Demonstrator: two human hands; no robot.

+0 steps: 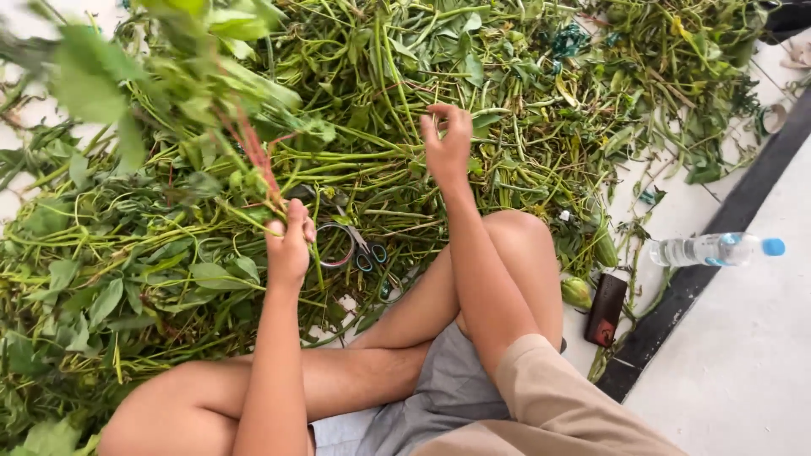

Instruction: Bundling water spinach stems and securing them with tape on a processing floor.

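The person sits cross-legged on the floor (743, 371) facing a wide heap of cut vines (405, 93) with green leaves and long stems. The left hand (289, 245) is raised at the near edge of the heap, its grip closed tight round the base of a gathered bunch of stems (182, 93) that rises up and to the left, leaves blurred, a few reddish stalks showing just above the fist. The right hand (448, 143) reaches into the middle of the heap; its grip is partly open, fingers curled, with thumb and fingertips pinching at one thin stem (422, 177) among the tangle, though whether that stem is firmly held cannot be told. A pair of scissors (355, 245) lies on the vines just beside the left hand, touched by neither hand. Judged from the layout, the work is at an early to middle stage: one bunch is formed in the left hand, while by far the greater part of the material remains loose and unsorted across the floor. No finished or tied bundle can be made out. To the right, well apart from both hands, lie a plastic water bottle (718, 249) and a dark flat case (606, 310)
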